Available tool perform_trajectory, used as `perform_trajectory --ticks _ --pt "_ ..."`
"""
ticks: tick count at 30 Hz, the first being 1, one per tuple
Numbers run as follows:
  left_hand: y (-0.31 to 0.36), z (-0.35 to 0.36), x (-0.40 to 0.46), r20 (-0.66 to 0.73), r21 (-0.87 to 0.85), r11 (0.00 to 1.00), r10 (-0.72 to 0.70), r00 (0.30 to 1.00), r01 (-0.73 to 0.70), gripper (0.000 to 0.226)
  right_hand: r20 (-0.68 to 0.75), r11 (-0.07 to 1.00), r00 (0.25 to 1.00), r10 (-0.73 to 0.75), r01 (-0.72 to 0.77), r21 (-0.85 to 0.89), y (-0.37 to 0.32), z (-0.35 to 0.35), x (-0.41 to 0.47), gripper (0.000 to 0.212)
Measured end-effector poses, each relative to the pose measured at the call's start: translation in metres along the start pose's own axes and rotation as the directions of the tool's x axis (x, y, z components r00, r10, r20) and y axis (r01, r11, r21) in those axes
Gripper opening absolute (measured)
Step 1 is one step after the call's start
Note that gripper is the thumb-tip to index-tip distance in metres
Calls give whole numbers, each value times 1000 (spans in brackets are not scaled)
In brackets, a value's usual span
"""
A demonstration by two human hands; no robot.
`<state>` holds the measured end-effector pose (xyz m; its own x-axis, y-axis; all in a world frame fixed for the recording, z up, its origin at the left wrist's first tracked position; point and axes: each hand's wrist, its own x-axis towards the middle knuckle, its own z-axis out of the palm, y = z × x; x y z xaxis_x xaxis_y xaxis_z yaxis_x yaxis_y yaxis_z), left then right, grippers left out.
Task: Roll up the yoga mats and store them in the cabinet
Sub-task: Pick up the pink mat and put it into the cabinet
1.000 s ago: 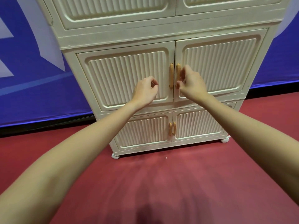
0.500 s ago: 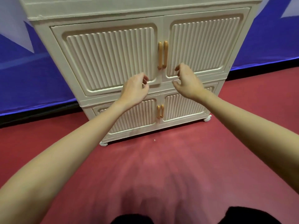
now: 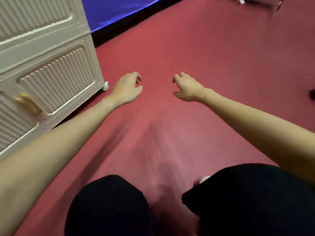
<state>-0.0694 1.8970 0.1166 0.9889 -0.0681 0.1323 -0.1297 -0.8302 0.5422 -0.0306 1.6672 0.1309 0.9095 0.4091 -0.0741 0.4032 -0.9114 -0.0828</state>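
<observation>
Both the left hand (image 3: 127, 89) and right hand (image 3: 187, 88) hang over the red floor (image 3: 196, 48), fingers loosely curled, holding nothing. The cream ribbed-door plastic cabinet (image 3: 51, 65), doors closed, stands left of the left fingertips, apart.

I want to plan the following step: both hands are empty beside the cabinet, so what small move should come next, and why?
Probably keep turning away to look for a mat: both the left hand and right hand hold nothing, the cabinet doors look closed, and no mat is in view.
</observation>
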Motion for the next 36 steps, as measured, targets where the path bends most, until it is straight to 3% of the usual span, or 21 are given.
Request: perform_trajectory --ticks 6,10,13,17,21,28,33,36 --pt "115 100 42 222 0 976 210 952 -216 25 19 975 975 222 -222 -16 138 12 -71 44" --pt "181 195 53 411 14 958 257 875 -288 29 118 951 943 310 -310 -23 231 44 -127 44" --pt "241 252 54 506 -13 958 253 824 -286 31 205 929 908 366 -370 -21 285 60 -179 45" --pt "326 294 36 607 -16 972 195 771 -233 40 312 816 784 536 -576 47 329 62 -246 52" --pt "395 291 15 716 38 951 188 672 -307 47 388 663 653 651 -737 128 342 40 -306 59" --pt "507 240 16 870 121 856 153 468 -503 58 493 461 513 703 -856 234 354 -58 -388 66" --pt "586 200 34 890 98 863 147 431 -495 57 523 283 396 755 -916 285 388 -142 -427 65" --pt "619 188 49 884 62 867 182 430 -494 57 525 236 359 772 -928 288 408 -176 -437 65"
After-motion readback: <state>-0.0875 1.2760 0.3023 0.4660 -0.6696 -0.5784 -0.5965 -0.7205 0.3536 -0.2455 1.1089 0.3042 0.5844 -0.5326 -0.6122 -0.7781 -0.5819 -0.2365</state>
